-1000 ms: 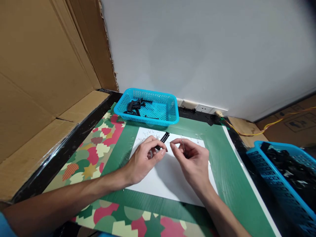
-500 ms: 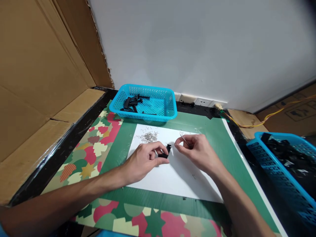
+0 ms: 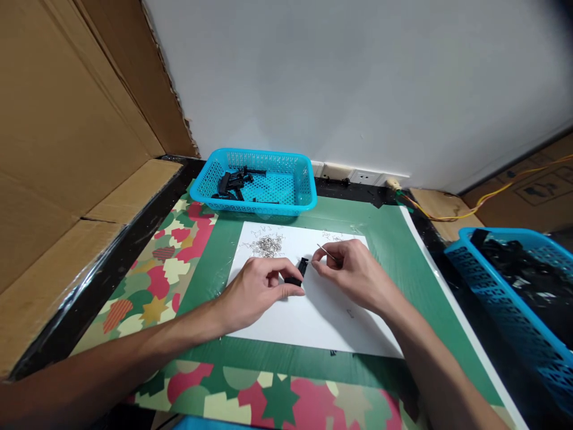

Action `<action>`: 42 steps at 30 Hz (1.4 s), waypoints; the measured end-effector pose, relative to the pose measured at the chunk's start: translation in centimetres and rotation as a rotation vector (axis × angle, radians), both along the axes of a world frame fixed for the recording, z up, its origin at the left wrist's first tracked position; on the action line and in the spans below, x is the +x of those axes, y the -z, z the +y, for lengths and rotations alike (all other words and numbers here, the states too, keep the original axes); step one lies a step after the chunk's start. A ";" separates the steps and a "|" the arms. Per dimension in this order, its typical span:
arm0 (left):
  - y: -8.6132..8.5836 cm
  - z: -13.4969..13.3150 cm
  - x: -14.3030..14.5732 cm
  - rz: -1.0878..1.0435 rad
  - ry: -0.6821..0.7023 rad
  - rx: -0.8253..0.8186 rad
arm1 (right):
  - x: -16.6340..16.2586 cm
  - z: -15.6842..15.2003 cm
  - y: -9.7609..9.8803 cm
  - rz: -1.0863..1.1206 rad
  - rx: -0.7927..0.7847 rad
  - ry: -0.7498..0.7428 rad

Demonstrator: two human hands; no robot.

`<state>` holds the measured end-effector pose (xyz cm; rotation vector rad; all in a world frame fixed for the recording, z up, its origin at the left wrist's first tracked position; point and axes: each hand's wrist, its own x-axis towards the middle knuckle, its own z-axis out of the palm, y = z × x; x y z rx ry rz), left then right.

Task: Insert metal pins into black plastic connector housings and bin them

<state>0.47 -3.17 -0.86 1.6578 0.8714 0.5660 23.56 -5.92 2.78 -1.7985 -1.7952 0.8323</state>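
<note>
Over a white sheet [image 3: 277, 322], my left hand [image 3: 264, 289] pinches a small black plastic part [image 3: 294, 279] between thumb and fingers. To its right my right hand [image 3: 351, 269] is closed round a thin metal rod [image 3: 325, 251], which slants up to the left out of its grip. The thumb and forefinger of that hand come right up to the black part's upper end; whether they pinch a tiny wire piece there is too small to tell. A pile of small bent wire pieces [image 3: 268, 245] lies on the sheet behind my left hand.
A blue basket [image 3: 255, 208] with several black parts stands behind the sheet. Another blue basket [image 3: 496, 298], full of black parts, is at the right. More wire pieces [image 3: 331, 236] lie behind my right hand. Cardboard [image 3: 67, 119] walls the left; sockets [image 3: 364, 177] line the back.
My right fingertips have come slightly closer to the black part's upper end. The left hand keeps its grip. The whole view has shifted a little.
</note>
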 end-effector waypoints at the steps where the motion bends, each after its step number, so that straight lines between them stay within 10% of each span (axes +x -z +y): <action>1: 0.0 0.0 0.0 0.001 0.002 0.001 | 0.0 0.0 0.0 0.003 -0.005 0.000; 42: -0.5 0.3 0.1 -0.037 -0.077 -0.148 | -1.1 0.1 2.1 0.000 0.150 0.021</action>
